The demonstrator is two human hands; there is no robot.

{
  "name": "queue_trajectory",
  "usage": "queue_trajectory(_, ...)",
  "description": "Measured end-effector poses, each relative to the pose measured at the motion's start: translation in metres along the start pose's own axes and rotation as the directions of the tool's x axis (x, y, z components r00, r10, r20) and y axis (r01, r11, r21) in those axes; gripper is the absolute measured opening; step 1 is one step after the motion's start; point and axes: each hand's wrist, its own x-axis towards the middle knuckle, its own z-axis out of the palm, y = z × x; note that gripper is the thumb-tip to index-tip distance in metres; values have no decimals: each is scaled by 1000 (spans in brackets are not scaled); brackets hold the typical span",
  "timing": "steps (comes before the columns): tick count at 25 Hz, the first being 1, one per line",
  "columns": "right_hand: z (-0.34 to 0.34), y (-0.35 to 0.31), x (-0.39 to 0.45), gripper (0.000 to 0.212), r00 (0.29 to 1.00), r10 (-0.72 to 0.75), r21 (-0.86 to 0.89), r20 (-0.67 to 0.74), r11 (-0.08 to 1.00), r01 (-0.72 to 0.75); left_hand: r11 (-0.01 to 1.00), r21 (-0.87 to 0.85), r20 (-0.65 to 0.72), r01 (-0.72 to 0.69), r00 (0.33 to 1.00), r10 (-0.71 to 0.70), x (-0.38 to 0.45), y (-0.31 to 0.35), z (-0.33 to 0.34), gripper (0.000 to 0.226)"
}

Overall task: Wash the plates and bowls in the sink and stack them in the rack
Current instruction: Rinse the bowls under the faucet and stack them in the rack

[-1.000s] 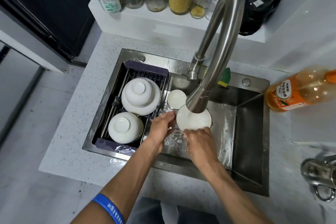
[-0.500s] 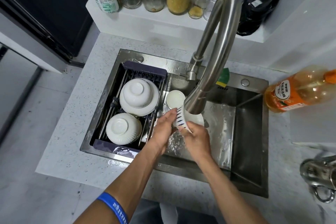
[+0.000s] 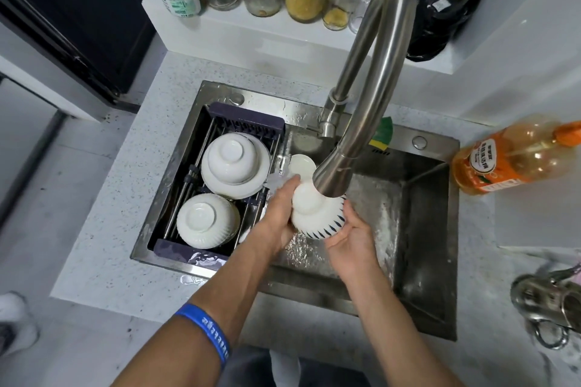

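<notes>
Now 2 hands (image 3: 317, 226) grip 1 bowl (image 3: 316, 217) w/ 3 racked.

white bowl (image 3: 316, 214) with blue-dashed rim — upside down under the faucet (image 3: 333, 177).

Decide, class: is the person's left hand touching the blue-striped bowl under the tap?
Touching. The head view shows the left hand pressed against the side of the blue-striped bowl, with no gap visible.
</notes>
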Motion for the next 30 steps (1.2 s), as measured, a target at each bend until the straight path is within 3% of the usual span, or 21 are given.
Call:
queue_trajectory(3,23,11,17,25,982,112,-11,-150,993,-115,992,-106,24,64,998,-61,-14,12,-24,29)
queue_trajectory(6,31,22,31,30,956,132,-248,-263,948,-199,991,-126,124,37,992,-21,-26,17,-33,28)
queue_trajectory(8,26,21,32,37,963,108,-422,-245,883,-206,996,63,173,-68,983,56,-26,13,-35,33)
queue_trajectory(9,22,16,28,38,970,109,-481,-217,853,-203,954,250,224,-165,969,109,-25,10,-34,33)
queue_trajectory(10,18,9,24,39,977,119,-533,-179,823,-198,807,500,293,-313,939,182,-24,8,-34,30)
queue_trajectory(11,14,2,21,38,981,133,-584,-140,789,-190,510,725,395,-463,886,243,-22,5,-34,28)
queue_trajectory(13,6,-7,21,30,983,150,-660,-103,729,-180,-168,804,594,-570,759,268,-17,-2,-34,28)
queue_trajectory(15,2,-6,24,36,985,68,-694,-157,702,-159,-507,686,693,-523,681,237,-19,-5,-31,23)
queue_trajectory(16,1,-6,23,46,983,14,-670,-182,730,-134,-557,647,732,-520,629,261,-17,-10,-35,23)
queue_trajectory(17,1,-5,21,52,980,-53,-633,-191,770,-81,-489,686,722,-539,590,362,-18,-13,-38,28)
queue_trajectory(18,0,-5,19,55,976,-128,-623,-175,782,-9,-259,756,634,-601,575,516,-20,-15,-39,38)
queue_trajectory(19,-3,-4,17,57,968,-198,-649,-152,759,53,155,767,435,-623,682,588,-25,-15,-39,52)
queue_trajectory(20,-4,-3,14,57,964,-236,-680,-125,728,90,592,607,231,-530,831,507,-29,-14,-37,62)
queue_trajectory(21,-5,-1,12,55,963,-246,-708,-106,699,101,864,369,105,-343,939,328,-31,-16,-33,63)
queue_trajectory(22,-5,2,10,51,971,-222,-715,-84,692,96,962,211,58,-174,985,165,-31,-20,-28,55)
queue_trajectory(23,-5,4,11,47,981,-186,-707,-58,701,91,982,172,19,-75,997,73,-28,-24,-24,43)
queue_trajectory(25,-6,6,7,38,986,-167,-723,22,679,131,990,135,-42,-37,998,43,-27,-25,-18,34)
queue_trajectory(26,-11,5,3,37,962,-249,-823,111,519,230,993,109,-67,-41,997,48,-26,-24,-16,37)
queue_trajectory(28,-26,4,-10,44,818,-365,-895,444,-131,427,990,133,-96,-50,993,63,-21,-23,-16,41)
queue_trajectory(29,-32,8,-14,46,737,-287,-775,612,-405,485,987,151,-100,-59,992,75,-21,-20,-15,38)
queue_trajectory(30,-35,12,-16,43,693,-169,-653,701,-542,529,986,154,-104,-59,992,75,-23,-17,-13,33)
